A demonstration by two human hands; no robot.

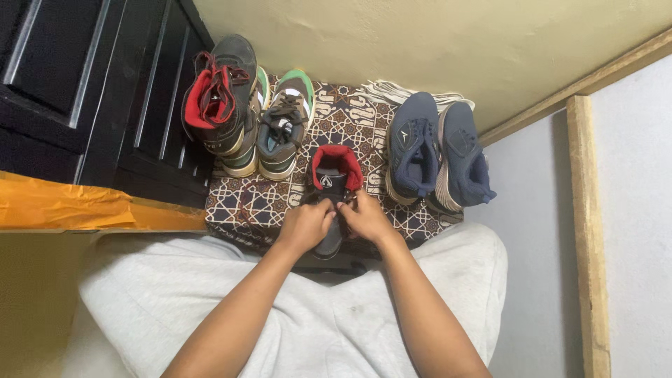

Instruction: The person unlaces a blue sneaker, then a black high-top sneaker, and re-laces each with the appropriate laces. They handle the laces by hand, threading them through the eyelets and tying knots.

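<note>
A corner of a room seen from above, with a pale yellow wall (434, 42) at the top, a dark panelled door (84, 91) at left and a patterned brown and cream mat (350, 115) laid on the floor against the wall. At the middle of the mat's near edge stands a black high-top shoe (334, 183) with a red padded lining, its opening toward the wall and its toe toward the person. Both hands meet over its front: the left hand (306, 225) and the right hand (365, 217) are curled with fingertips pinched at the laces, nearly touching each other and hiding most of the toe. Whether each hand truly grips a lace cannot be told. Left of this shoe, just beside it, sits a grey and green sneaker (283, 126); further left, a matching black and red high-top (220, 94) leans against the door. To the right, near but apart, lies a pair of navy sneakers (437, 150) side by side. The person's knees in light grey shorts (301, 315) fill the foreground. An orange-taped edge (70, 206) runs at left, and a wooden strip (584, 231) stands at right.
</note>
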